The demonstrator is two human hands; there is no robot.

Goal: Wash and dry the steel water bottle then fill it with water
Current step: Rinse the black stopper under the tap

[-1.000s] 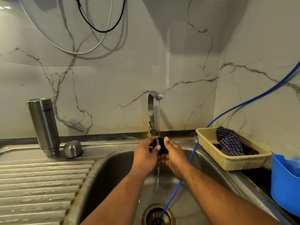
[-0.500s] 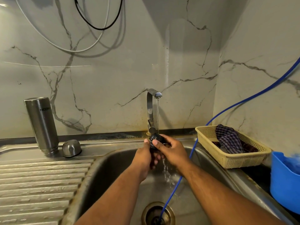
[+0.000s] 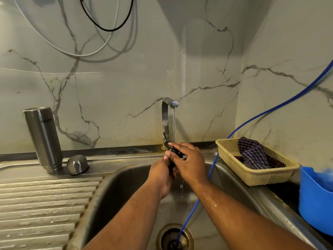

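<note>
While my left hand (image 3: 160,175) and right hand (image 3: 191,165) pinch a black lid (image 3: 174,153) under the tap (image 3: 166,121), blue hose (image 3: 191,212) just right, steel bottle (image 3: 43,138) well left

Brushed steel bottle (image 3: 43,139), shiny steel cap (image 3: 77,164), woven plastic basket (image 3: 255,175), checked cloth (image 3: 252,152)

Head view, down over sink (image 3: 115,179).

Bottle (image 3: 43,139) stands left of sink (image 3: 117,192), apparent cap (image 3: 77,165) beside it, basket (image 3: 252,177) right.
</note>
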